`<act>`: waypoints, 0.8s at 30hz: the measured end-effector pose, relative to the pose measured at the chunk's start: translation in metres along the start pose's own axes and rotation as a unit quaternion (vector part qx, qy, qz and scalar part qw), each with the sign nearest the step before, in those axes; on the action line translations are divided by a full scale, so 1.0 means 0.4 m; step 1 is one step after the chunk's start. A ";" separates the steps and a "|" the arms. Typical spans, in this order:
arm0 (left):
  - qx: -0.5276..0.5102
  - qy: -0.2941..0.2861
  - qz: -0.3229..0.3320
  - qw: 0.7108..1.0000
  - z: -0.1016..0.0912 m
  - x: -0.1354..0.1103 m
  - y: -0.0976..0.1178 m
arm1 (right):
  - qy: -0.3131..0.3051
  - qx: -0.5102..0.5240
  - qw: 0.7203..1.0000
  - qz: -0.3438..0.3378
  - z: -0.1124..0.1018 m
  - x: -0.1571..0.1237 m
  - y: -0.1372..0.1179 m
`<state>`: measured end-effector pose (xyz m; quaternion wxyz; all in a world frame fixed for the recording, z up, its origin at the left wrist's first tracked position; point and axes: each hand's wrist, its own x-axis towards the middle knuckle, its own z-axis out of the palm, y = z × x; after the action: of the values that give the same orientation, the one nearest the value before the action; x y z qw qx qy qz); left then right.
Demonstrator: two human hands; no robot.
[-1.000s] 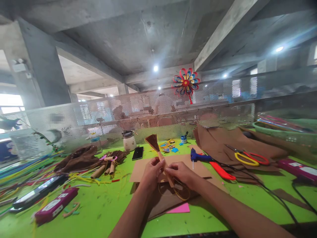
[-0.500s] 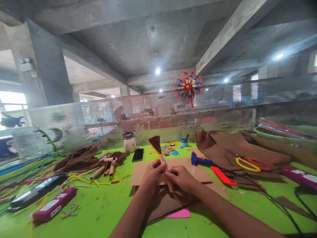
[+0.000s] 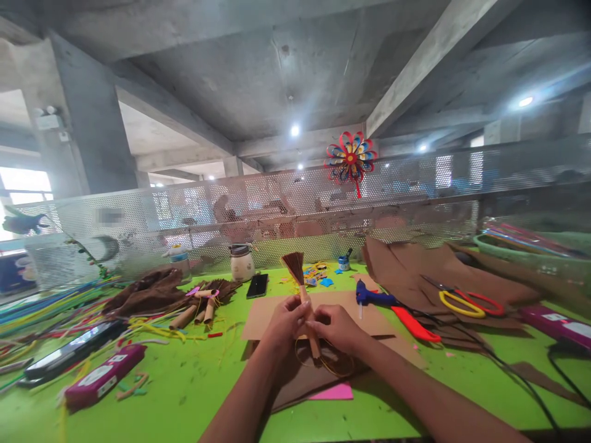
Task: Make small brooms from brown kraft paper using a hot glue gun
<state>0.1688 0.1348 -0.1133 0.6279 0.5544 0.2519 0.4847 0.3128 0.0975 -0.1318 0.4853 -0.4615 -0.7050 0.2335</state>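
Note:
A small brown paper broom (image 3: 294,268), with a fringed, flared head and a slim rolled handle, is held tilted in front of me, head up. My left hand (image 3: 285,321) is closed round the upper handle, thumb and fingers pressed on it. Lower down, the fingertips of my right hand (image 3: 340,329) are pinched against the handle. A thin yellow cord (image 3: 344,373) hangs in loose loops below both hands; whether the right fingers also grip it is hard to make out. Under the hands lie folded brown paper (image 3: 295,394), a cardboard sheet (image 3: 261,315) and pink paper (image 3: 333,391).
To the right are a blue glue gun (image 3: 369,294) with a black cord, scissors (image 3: 462,304) and large brown paper sheets (image 3: 443,264). Leftward lie finished-looking small brooms (image 3: 207,307), a phone (image 3: 257,286), a jar (image 3: 242,264) and a purple power strip (image 3: 106,375).
The broom's head has shifted slightly right and the handle is a little more upright. Both hands keep nearly the same hold, and the cord loops hang slightly differently.

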 end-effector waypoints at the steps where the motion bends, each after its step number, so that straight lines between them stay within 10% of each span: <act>1: 0.004 -0.001 0.002 1.000 0.000 0.000 0.000 | -0.002 0.004 1.000 0.002 0.000 0.000 -0.001; 24: -0.051 -0.025 -0.039 0.998 -0.011 0.018 -0.027 | -0.028 0.001 1.000 0.004 -0.010 0.001 0.009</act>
<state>0.1716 0.1442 -0.1229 0.6798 0.5230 0.2325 0.4585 0.3180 0.0989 -0.1327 0.4651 -0.4576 -0.7158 0.2489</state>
